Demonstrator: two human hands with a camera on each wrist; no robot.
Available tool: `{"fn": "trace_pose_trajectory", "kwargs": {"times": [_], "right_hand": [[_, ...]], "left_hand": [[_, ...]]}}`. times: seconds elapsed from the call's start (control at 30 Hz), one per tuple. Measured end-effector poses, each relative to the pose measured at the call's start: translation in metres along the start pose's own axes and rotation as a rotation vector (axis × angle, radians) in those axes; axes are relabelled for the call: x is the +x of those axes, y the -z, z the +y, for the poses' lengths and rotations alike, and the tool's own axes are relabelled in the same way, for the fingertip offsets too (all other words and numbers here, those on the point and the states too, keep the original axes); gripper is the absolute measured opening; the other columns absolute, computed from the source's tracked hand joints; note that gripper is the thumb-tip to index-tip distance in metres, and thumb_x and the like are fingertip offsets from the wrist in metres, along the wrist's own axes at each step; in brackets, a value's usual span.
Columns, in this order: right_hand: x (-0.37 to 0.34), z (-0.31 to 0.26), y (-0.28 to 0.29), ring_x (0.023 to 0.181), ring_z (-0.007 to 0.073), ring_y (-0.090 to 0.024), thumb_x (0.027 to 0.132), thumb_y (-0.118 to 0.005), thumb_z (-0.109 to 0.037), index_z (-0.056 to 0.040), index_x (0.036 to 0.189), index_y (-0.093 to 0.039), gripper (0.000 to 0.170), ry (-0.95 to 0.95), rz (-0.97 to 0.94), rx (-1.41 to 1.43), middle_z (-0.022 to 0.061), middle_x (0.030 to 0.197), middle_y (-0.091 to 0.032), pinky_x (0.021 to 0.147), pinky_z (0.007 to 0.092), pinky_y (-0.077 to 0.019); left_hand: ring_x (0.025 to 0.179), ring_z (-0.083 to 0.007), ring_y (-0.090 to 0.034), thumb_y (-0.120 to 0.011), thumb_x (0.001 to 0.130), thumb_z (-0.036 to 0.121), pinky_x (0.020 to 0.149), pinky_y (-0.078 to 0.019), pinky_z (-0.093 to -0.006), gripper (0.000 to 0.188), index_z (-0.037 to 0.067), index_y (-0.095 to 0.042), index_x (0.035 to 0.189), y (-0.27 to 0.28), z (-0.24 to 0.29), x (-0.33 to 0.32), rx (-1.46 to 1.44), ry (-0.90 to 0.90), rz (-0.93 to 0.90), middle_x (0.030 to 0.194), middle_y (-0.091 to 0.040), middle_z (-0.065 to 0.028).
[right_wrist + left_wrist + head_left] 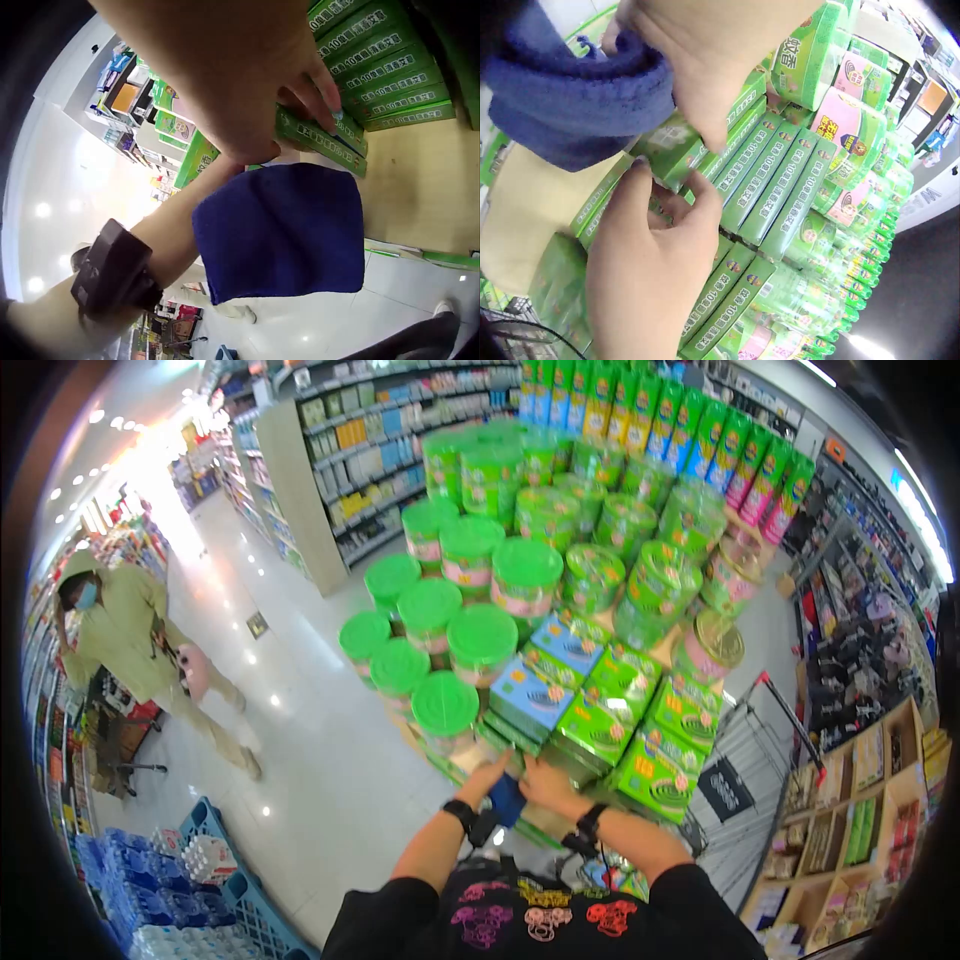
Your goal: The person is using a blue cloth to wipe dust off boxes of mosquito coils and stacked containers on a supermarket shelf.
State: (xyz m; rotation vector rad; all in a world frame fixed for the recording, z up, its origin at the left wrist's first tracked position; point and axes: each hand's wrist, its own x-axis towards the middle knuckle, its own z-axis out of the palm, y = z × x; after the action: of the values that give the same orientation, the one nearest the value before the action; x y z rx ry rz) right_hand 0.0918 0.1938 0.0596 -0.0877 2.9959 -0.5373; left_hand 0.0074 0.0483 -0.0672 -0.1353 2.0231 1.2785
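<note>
On the left, a masked person (115, 628) in pale clothes is in the aisle. Near left, bottle packs (150, 875) lie beside a blue crate (258, 915). In the middle, green-lidded tubs (482, 638) stand in rows, with spray cans (700, 440) lined up on their far side. Far left of the tubs, shelves (368, 455) are stocked. On the right, a cart (727, 788) stands near a wooden rack (912, 722). The floor (290, 760) is shiny.

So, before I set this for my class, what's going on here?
A person is busy at a shop display. The left hand pinches a green box among others at the front; the right hand is close beside it. A blue cloth hangs by the right hand. Stacked boxes and green-lidded tubs stand beyond the hands, and another person is in the aisle.
</note>
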Motion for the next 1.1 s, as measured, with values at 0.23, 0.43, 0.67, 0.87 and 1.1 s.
{"fn": "trace_pose_trajectory", "kwargs": {"times": [0.23, 0.43, 0.67, 0.87, 1.1], "right_hand": [[0.002, 0.004, -0.018, 0.059, 0.0311, -0.061, 0.074, -0.059, -0.032, -0.0035, 0.102, -0.048, 0.041, 0.060, 0.089, -0.065, 0.0145, 0.069, -0.060, 0.050, 0.0418, -0.0478], [-0.009, -0.001, -0.014, 0.057, 0.0295, -0.060, 0.075, -0.059, -0.032, -0.0067, 0.093, -0.051, 0.032, 0.144, 0.073, -0.058, 0.0117, 0.067, -0.061, 0.048, 0.0406, -0.0463], [-0.041, 0.003, -0.011, 0.058, 0.0308, -0.060, 0.073, -0.061, -0.032, -0.0055, 0.088, -0.053, 0.032, 0.170, 0.031, -0.061, 0.0139, 0.066, -0.060, 0.052, 0.0414, -0.0470], [-0.070, -0.005, 0.025, 0.066, 0.0303, -0.062, 0.075, -0.061, -0.037, -0.0028, 0.098, -0.053, 0.042, 0.138, -0.139, -0.020, 0.0144, 0.071, -0.062, 0.057, 0.0394, -0.0483], [-0.107, 0.054, 0.009, 0.078, 0.0293, -0.063, 0.079, -0.057, -0.043, 0.0029, 0.117, -0.047, 0.061, -0.112, 0.025, 0.330, 0.0187, 0.086, -0.063, 0.065, 0.0355, -0.0493]], "left_hand": [[0.086, -0.0414, -0.057, -0.036, 0.090, 0.031, 0.079, -0.0450, -0.0421, 0.042, 0.031, -0.031, 0.132, 0.007, 0.029, -0.055, 0.506, -0.344, 0.051, 0.090, -0.056, -0.0312], [0.074, -0.0407, -0.059, -0.037, 0.086, 0.052, 0.068, -0.0467, -0.0427, 0.051, 0.017, -0.047, 0.121, 0.009, 0.029, -0.066, 0.450, -0.345, 0.081, 0.084, -0.058, -0.0286], [0.084, -0.0355, -0.061, -0.053, 0.067, 0.064, 0.071, -0.0463, -0.0404, 0.078, -0.011, -0.061, 0.086, -0.002, 0.040, -0.085, 0.153, 0.017, 0.096, 0.084, -0.061, -0.0260], [0.079, -0.0277, -0.061, -0.060, 0.067, 0.052, 0.072, -0.0462, -0.0354, 0.058, -0.003, -0.065, 0.088, -0.021, 0.011, -0.083, -0.069, -0.055, 0.079, 0.084, -0.064, -0.0154], [0.070, -0.0168, -0.058, -0.058, 0.071, 0.040, 0.063, -0.0447, -0.0298, 0.042, 0.001, -0.066, 0.085, 0.009, 0.044, -0.148, -0.005, -0.233, -0.230, 0.078, -0.064, -0.0085]]}}
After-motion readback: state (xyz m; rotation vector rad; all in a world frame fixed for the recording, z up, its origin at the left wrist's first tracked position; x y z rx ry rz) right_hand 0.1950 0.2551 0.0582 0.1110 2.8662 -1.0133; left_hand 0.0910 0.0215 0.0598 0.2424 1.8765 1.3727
